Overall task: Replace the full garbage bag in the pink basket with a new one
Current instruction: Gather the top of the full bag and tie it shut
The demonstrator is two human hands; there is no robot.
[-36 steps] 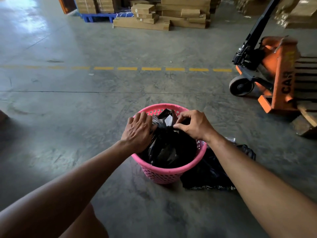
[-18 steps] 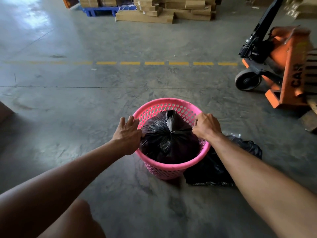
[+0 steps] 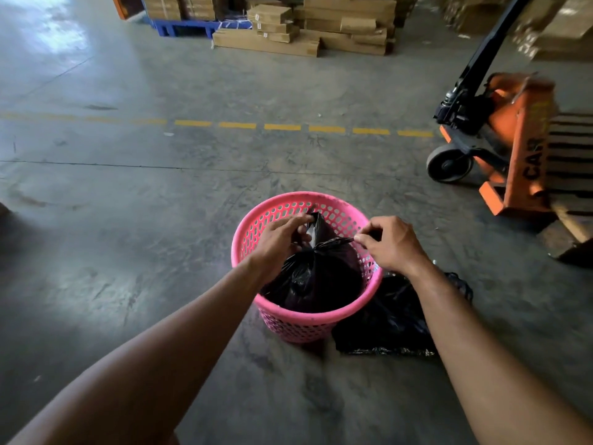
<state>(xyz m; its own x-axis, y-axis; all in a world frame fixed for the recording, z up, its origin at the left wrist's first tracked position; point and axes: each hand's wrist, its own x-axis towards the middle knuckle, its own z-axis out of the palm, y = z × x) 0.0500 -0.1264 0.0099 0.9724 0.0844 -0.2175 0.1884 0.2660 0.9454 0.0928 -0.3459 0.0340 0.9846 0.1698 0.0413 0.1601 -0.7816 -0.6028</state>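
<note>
A pink perforated basket (image 3: 321, 322) stands on the concrete floor in front of me. Inside it sits a full black garbage bag (image 3: 316, 277), gathered at its top. My left hand (image 3: 277, 242) grips the upright flap of the bag's top at the middle of the basket. My right hand (image 3: 390, 242) pinches a twisted strand of the bag's top and holds it out to the right, over the basket's right rim. A second black bag (image 3: 385, 322) lies flat on the floor against the basket's right side, partly hidden by my right forearm.
An orange pallet jack (image 3: 510, 146) with a black handle stands at the right, close to the basket. Stacked cardboard boxes (image 3: 308, 27) and a blue pallet (image 3: 186, 27) are at the far back. A dashed yellow line (image 3: 282, 126) crosses the floor.
Half a second ago both hands were at the basket's rim on either side. They have since moved inward and taken hold of the bag's top ends.
</note>
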